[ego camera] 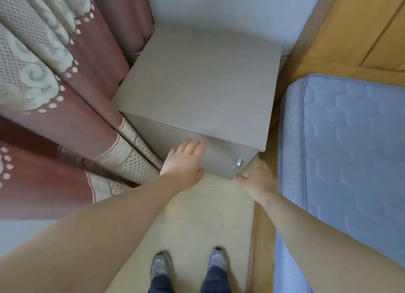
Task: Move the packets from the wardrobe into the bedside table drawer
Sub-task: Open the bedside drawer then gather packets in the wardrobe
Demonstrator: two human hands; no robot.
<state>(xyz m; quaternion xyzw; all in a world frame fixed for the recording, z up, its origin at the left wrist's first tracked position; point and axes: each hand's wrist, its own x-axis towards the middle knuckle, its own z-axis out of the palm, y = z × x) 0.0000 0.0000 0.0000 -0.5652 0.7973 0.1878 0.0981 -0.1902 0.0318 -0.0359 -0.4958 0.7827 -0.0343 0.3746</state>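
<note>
A: Start at the left. What threatens the job?

B: The maroon and cream patterned fabric curtain (65,121) hangs just beside the grey-beige wood-laminate bedside table (201,84), and its folds touch the cabinet's left side. If the drawer slides out, I judge a fold could snag in the gap.

A: And the 2 hands?

B: The left hand (186,159) lies flat on the matching flat laminate drawer front (219,159), fingers straight, grasping nothing. Right of it sits the 1 small round silver metal knob (238,162), untouched. The right hand (256,178) is at the front's lower right corner. Its thumb shows, but its fingers are hidden round the edge, so I cannot tell whether it grips or merely rests.

A: So the risk there?

B: Working the drawer by an edge rather than the knob could skew it and jam it. Fingers could also get pinched, since the pale blue quilted mattress (350,150) lies close on the right.

A: How does the drawer look?

B: Plain, smooth and rectangular, set under the overhanging top. It seems closed or nearly so, and its inside is hidden.

A: The packets?

B: None in view, neither in a hand nor on the table. The wardrobe is out of sight too, so I cannot say where they are.
</note>
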